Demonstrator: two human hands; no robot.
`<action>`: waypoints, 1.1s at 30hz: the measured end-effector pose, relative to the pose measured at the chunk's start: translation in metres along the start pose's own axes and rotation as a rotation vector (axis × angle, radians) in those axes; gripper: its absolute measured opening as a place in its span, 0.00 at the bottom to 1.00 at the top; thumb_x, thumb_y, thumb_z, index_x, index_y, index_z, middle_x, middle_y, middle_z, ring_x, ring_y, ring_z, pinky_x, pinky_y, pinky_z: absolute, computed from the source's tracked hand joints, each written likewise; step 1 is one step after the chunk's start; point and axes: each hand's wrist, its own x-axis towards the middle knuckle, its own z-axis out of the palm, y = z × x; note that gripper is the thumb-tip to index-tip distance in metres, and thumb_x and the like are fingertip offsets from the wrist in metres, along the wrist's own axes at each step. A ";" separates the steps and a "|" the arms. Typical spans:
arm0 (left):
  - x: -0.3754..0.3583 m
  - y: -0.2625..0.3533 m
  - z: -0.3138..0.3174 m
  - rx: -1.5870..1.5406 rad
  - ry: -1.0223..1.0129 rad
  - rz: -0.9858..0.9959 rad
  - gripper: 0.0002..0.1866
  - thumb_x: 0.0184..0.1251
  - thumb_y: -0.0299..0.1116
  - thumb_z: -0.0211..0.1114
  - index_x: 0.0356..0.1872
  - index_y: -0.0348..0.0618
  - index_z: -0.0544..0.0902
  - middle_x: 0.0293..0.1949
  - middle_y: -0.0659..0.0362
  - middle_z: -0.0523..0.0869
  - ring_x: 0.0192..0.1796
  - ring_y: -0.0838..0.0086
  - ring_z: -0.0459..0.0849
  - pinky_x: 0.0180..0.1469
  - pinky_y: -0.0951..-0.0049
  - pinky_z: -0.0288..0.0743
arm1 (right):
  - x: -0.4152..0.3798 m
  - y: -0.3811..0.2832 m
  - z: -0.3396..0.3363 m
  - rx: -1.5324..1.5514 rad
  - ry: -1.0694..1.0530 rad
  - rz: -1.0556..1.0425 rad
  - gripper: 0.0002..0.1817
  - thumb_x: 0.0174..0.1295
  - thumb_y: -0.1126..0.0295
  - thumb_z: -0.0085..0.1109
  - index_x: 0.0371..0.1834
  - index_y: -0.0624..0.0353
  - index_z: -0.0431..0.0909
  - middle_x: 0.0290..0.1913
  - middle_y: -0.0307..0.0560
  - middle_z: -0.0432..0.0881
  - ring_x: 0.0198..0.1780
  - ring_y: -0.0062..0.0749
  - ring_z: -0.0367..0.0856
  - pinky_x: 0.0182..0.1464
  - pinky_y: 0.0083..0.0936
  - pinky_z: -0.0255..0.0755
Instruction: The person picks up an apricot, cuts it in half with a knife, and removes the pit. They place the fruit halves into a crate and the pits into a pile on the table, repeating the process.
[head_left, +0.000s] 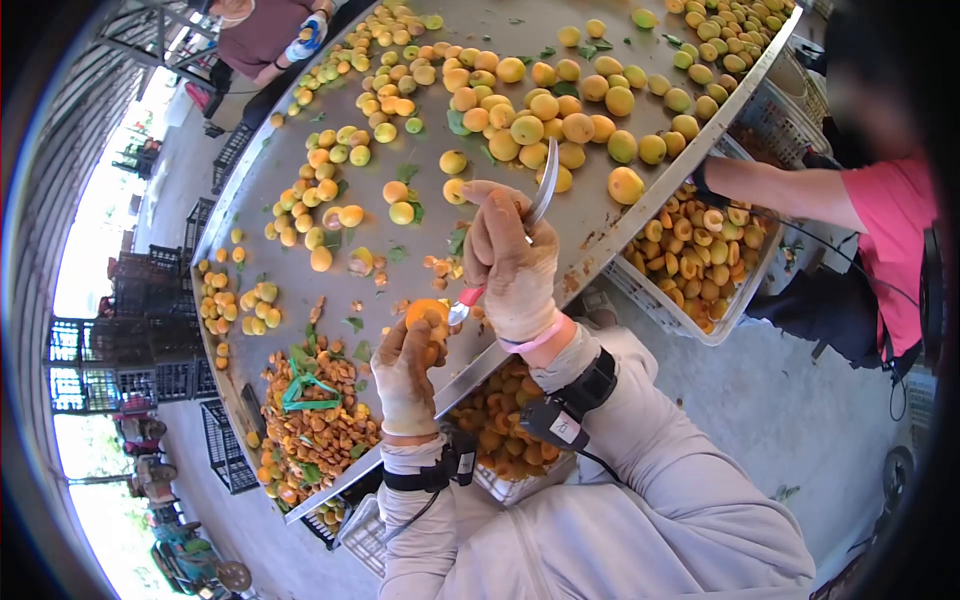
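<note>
My left hand (405,388) has its fingers curled round a round orange fruit (428,314) over the grey metal surface (377,288), at eight o'clock from my right hand (514,255), closed on a red-handled metal tool (471,296). Juice could cause a slip, nicking me.

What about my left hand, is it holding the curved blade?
No, your right hand has the curved blade; your left hand holds an orange fruit.

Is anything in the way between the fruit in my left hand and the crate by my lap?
Yes, the table's metal edge runs between the fruit in your left hand and the crate. The tool in your right hand is right at the fruit, seemingly off that path.
</note>
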 end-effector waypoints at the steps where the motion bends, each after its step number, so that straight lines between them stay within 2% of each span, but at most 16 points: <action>1: -0.001 -0.002 0.004 -0.008 -0.009 -0.008 0.15 0.68 0.34 0.62 0.45 0.30 0.82 0.30 0.59 0.83 0.26 0.81 0.76 0.29 0.81 0.71 | -0.002 0.001 0.002 -0.012 0.000 -0.036 0.15 0.72 0.63 0.51 0.49 0.64 0.78 0.19 0.29 0.60 0.18 0.13 0.55 0.18 0.15 0.50; 8: -0.007 0.002 0.017 -0.005 -0.043 -0.025 0.15 0.66 0.32 0.64 0.47 0.29 0.82 0.32 0.58 0.85 0.25 0.82 0.74 0.29 0.81 0.69 | -0.008 -0.003 -0.001 -0.188 -0.177 -0.214 0.15 0.72 0.65 0.51 0.49 0.67 0.78 0.19 0.29 0.65 0.19 0.11 0.59 0.20 0.13 0.53; 13: -0.009 0.004 0.023 0.103 -0.010 0.025 0.15 0.65 0.31 0.64 0.46 0.28 0.83 0.30 0.59 0.84 0.25 0.83 0.73 0.29 0.81 0.68 | -0.005 -0.010 -0.004 -0.247 -0.174 -0.107 0.09 0.67 0.68 0.57 0.41 0.62 0.84 0.26 0.35 0.81 0.25 0.12 0.69 0.28 0.16 0.65; 16: -0.010 0.010 0.029 0.190 0.025 0.060 0.14 0.63 0.30 0.65 0.45 0.29 0.84 0.29 0.60 0.84 0.24 0.84 0.72 0.28 0.82 0.67 | -0.002 -0.004 -0.004 -0.284 -0.170 -0.102 0.09 0.67 0.68 0.57 0.41 0.61 0.84 0.25 0.35 0.81 0.25 0.12 0.69 0.28 0.16 0.66; 18: -0.006 0.007 0.027 0.167 0.019 0.084 0.15 0.61 0.30 0.67 0.46 0.30 0.85 0.28 0.62 0.84 0.24 0.85 0.71 0.28 0.85 0.66 | -0.004 -0.004 -0.001 -0.430 -0.239 -0.245 0.10 0.67 0.68 0.57 0.41 0.61 0.84 0.25 0.35 0.81 0.25 0.13 0.71 0.29 0.15 0.66; 21: -0.002 0.007 0.021 0.083 -0.002 -0.014 0.14 0.61 0.30 0.67 0.45 0.31 0.85 0.26 0.62 0.83 0.24 0.85 0.71 0.28 0.83 0.67 | 0.008 0.004 -0.007 -0.220 -0.163 -0.057 0.08 0.66 0.66 0.57 0.38 0.56 0.83 0.20 0.31 0.73 0.19 0.14 0.66 0.23 0.17 0.62; 24: 0.003 0.004 0.013 -0.003 -0.047 0.001 0.15 0.63 0.32 0.65 0.45 0.31 0.84 0.27 0.61 0.82 0.25 0.82 0.73 0.29 0.81 0.68 | 0.029 0.005 -0.016 0.266 -0.049 0.221 0.06 0.66 0.64 0.57 0.35 0.50 0.81 0.15 0.28 0.63 0.13 0.15 0.58 0.16 0.20 0.54; 25: 0.005 0.004 0.008 -0.055 -0.080 -0.031 0.15 0.64 0.33 0.64 0.46 0.31 0.83 0.28 0.60 0.82 0.25 0.81 0.73 0.30 0.80 0.69 | 0.032 0.010 -0.012 0.229 0.046 0.239 0.07 0.65 0.61 0.57 0.31 0.46 0.78 0.14 0.27 0.53 0.12 0.16 0.49 0.15 0.22 0.45; 27: 0.012 0.005 -0.001 -0.161 -0.151 -0.083 0.16 0.65 0.35 0.62 0.47 0.31 0.81 0.30 0.59 0.81 0.25 0.79 0.74 0.30 0.79 0.70 | 0.038 0.020 -0.015 0.277 0.121 0.311 0.08 0.65 0.59 0.57 0.32 0.47 0.77 0.13 0.27 0.53 0.12 0.16 0.49 0.15 0.22 0.45; 30: 0.020 0.007 -0.001 -0.242 -0.137 -0.191 0.16 0.67 0.36 0.60 0.48 0.33 0.77 0.31 0.58 0.80 0.27 0.76 0.76 0.29 0.78 0.70 | 0.040 0.038 -0.018 0.397 0.229 0.406 0.09 0.64 0.57 0.57 0.34 0.47 0.76 0.13 0.26 0.52 0.12 0.17 0.49 0.16 0.22 0.45; 31: 0.030 -0.002 -0.004 -0.325 -0.174 -0.275 0.14 0.66 0.36 0.59 0.47 0.36 0.77 0.30 0.59 0.79 0.27 0.75 0.76 0.30 0.78 0.72 | 0.041 0.042 -0.018 0.441 0.260 0.434 0.09 0.63 0.56 0.57 0.34 0.47 0.75 0.13 0.26 0.51 0.12 0.17 0.48 0.16 0.22 0.44; 33: 0.036 -0.010 -0.004 -0.401 -0.082 -0.354 0.13 0.65 0.35 0.60 0.46 0.38 0.77 0.30 0.59 0.79 0.27 0.74 0.77 0.30 0.77 0.73 | 0.045 0.052 -0.022 0.473 0.320 0.376 0.09 0.64 0.57 0.58 0.36 0.48 0.75 0.13 0.27 0.52 0.12 0.17 0.49 0.16 0.23 0.45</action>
